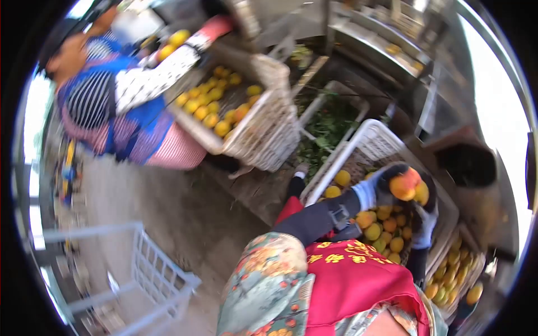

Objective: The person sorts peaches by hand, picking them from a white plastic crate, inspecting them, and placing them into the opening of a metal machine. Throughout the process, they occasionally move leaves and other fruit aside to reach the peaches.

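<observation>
Orange-blushed peach (404,185) sits gripped in the gloved left hand (384,187) above the white crate (370,140) of fruit, sorting apparently underway, while the right hand (425,227) looks blurred, grip unclear.

My right hand (424,224) is hiding behind the fruit (404,185) I'm holding; the crate (457,274) at lower right is blurring, its fruit indistinct; my apron (358,285) is running off the bottom edge.

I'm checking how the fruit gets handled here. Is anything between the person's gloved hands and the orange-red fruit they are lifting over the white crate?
Nothing visible. The left hand already grips the orange-red fruit, with a yellow fruit beside it; the right hand sits just below. Both are above the white crate of fruit.
</observation>
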### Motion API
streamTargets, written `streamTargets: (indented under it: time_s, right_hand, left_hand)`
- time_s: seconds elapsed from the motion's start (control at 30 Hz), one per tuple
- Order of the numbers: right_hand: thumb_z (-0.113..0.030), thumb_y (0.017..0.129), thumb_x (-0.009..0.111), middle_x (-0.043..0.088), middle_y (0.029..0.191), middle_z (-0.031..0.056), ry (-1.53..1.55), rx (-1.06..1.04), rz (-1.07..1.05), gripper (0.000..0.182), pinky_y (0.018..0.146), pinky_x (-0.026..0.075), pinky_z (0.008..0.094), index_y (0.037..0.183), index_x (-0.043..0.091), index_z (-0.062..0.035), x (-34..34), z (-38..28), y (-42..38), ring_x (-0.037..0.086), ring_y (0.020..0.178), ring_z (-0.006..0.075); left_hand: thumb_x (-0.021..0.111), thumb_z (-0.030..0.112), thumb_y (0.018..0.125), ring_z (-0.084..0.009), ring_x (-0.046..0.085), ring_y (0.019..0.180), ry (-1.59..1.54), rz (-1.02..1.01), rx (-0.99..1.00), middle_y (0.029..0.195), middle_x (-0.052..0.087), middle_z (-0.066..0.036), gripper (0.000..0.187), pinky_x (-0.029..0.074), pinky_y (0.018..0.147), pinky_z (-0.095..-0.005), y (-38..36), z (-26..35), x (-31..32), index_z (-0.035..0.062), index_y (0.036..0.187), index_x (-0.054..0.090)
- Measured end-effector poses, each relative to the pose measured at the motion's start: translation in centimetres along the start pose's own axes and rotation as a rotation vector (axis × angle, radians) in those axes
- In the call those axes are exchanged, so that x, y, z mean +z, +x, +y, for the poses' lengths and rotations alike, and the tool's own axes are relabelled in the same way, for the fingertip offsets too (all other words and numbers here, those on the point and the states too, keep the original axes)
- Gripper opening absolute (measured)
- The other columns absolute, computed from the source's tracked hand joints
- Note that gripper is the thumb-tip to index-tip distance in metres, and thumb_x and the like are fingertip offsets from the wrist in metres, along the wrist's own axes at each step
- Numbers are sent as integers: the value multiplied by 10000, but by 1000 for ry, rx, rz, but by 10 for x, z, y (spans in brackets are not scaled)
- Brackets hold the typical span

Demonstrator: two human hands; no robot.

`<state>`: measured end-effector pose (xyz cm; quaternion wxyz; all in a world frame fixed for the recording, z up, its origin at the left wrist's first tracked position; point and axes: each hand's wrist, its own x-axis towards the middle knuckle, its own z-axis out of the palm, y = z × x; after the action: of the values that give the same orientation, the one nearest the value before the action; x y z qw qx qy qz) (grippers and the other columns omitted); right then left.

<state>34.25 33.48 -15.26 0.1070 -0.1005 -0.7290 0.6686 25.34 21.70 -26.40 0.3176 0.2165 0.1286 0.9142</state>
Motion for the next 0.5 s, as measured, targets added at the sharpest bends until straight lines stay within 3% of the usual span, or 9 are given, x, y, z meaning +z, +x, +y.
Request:
streamTargets:
  time_s: [0.03, 0.1, 0.13, 0.2, 0.23, 0.33, 0.4, 0.43, 0.5]
  right_hand:
    - [8, 720, 686, 573, 1208, 109, 93, 89, 19, 682, 861, 513, 301, 1351, 427, 11, -6, 4, 0, 591, 1023, 190]
    - [13, 706, 733, 497, 1352, 131, 4, -16, 66, 764, 995, 427, 304, 1388, 389, 25, -6, -1, 3, 500, 1202, 178]
    - [-18, 682, 763, 476, 1386, 141, -106, -189, 147, 802, 1051, 370, 322, 1388, 386, 39, -3, 1, 3, 466, 1250, 194]
    - [-63, 647, 800, 464, 1393, 174, -164, -315, 273, 832, 1067, 355, 354, 1375, 408, 33, -2, 1, 4, 456, 1281, 264]
    - [-87, 638, 811, 454, 1394, 191, -294, -360, 317, 851, 1069, 351, 371, 1378, 407, 23, 0, -6, 1, 443, 1290, 302]
    - [-182, 611, 837, 426, 1388, 226, -529, -393, 372, 969, 1046, 365, 421, 1421, 334, -12, -2, -20, 1, 435, 1263, 398]
    - [-216, 590, 833, 453, 1348, 228, -585, -336, 416, 1003, 1033, 360, 440, 1427, 316, -21, -4, -21, 4, 462, 1215, 404]
    - [-216, 590, 833, 453, 1348, 228, -588, -331, 440, 1003, 1033, 360, 440, 1427, 316, -21, -7, -21, 7, 462, 1215, 404]
    - [-245, 574, 820, 475, 1313, 219, -762, -273, 468, 996, 1031, 338, 462, 1414, 331, -31, -13, -21, 15, 479, 1174, 404]
  left_hand:
    - [611, 101, 846, -166, 578, 959, -138, 91, -127, 1036, 608, -101, 176, 491, 863, -319, -1, 31, 30, 29, 1005, 588]
    - [635, 111, 814, -185, 591, 912, 84, 23, -114, 1012, 617, -100, 102, 479, 744, -276, 10, 48, 40, 54, 897, 617]
    - [669, 142, 793, -235, 591, 977, 1024, 0, 88, 1040, 622, -104, 217, 481, 778, -323, 11, 63, 60, 65, 990, 621]
    - [613, 584, 780, -318, 502, 1179, -456, 312, -428, 1255, 544, -139, 737, 368, 1023, -516, 15, 60, 45, 67, 1289, 481]
    - [551, 715, 739, -349, 465, 1215, -366, 483, -426, 1309, 502, -149, 865, 323, 1056, -558, 17, 56, 39, 62, 1298, 468]
    - [609, 578, 788, -302, 496, 1190, -404, 322, -502, 1258, 537, -107, 659, 364, 1049, -506, 31, 62, 61, 123, 1254, 507]
    - [884, 389, 589, -207, 458, 1224, 1013, 225, -177, 1355, 437, -81, 1113, 329, 1081, -424, 32, 53, 69, 141, 1421, 187]
    - [884, 389, 589, -207, 458, 1224, 1012, 203, -190, 1355, 437, -81, 1113, 329, 1081, -424, 36, 52, 74, 141, 1421, 187]
    - [874, 330, 628, -205, 475, 1209, 596, 298, -278, 1362, 430, -93, 1066, 322, 1087, -416, 46, 57, 88, 127, 1406, 174]
